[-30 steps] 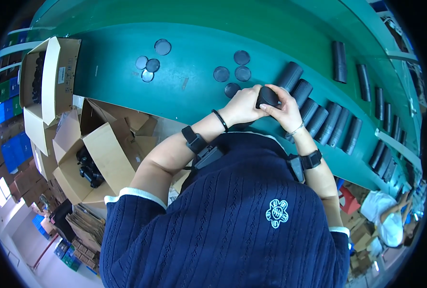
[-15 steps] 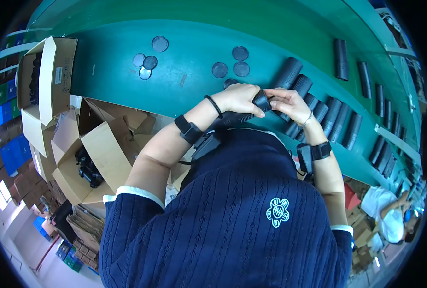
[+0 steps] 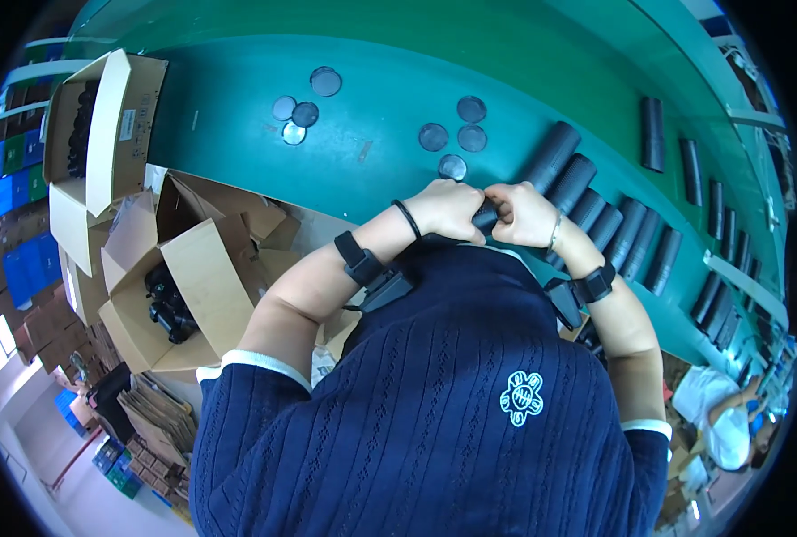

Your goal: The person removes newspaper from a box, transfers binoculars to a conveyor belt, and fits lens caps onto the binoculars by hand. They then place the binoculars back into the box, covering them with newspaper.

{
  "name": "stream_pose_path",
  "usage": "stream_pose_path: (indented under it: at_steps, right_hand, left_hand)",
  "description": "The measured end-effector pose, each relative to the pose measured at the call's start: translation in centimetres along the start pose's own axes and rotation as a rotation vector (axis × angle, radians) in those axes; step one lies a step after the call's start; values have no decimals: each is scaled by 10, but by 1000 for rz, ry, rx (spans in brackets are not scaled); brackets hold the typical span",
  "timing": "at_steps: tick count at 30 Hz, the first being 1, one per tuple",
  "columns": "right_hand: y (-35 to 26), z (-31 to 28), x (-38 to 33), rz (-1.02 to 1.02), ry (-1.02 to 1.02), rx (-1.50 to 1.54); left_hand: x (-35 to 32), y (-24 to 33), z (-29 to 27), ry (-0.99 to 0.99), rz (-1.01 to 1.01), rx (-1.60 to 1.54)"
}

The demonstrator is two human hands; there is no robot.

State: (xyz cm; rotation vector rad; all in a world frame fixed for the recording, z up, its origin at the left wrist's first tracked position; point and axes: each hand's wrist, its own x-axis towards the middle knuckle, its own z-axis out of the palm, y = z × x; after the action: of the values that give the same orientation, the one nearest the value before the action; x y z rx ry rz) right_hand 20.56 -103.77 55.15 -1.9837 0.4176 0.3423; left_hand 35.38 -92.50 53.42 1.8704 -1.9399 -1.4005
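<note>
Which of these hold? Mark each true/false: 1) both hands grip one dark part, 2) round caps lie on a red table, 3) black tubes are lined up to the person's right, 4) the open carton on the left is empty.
1) True: left hand and right hand close on one small dark part.
2) False: the round caps lie on a green table.
3) True: black tubes lie side by side.
4) False: the open carton holds black parts.

Small black cylindrical part (image 3: 485, 216) — mostly hidden, clasped between both hands above the green table's near edge.
</note>
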Motion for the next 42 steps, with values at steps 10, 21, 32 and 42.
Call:
stream_pose_path:
  at_steps: [10,21,32,42]
  right_hand:
    - [7,13,53,-17,148,-111]
    - [24,30,134,-44,433,-597]
    - [-15,0,93,-121,56,546]
    - [0,6,58,-259,212,1156]
  left_hand:
    - [-26,-34,-8,42,-76,-57]
    - [-66,-98,-25,280,65,-711]
    - [-71,-103,-29,151,228,-1460]
    - [-47,-76,-26,80,292,-1403]
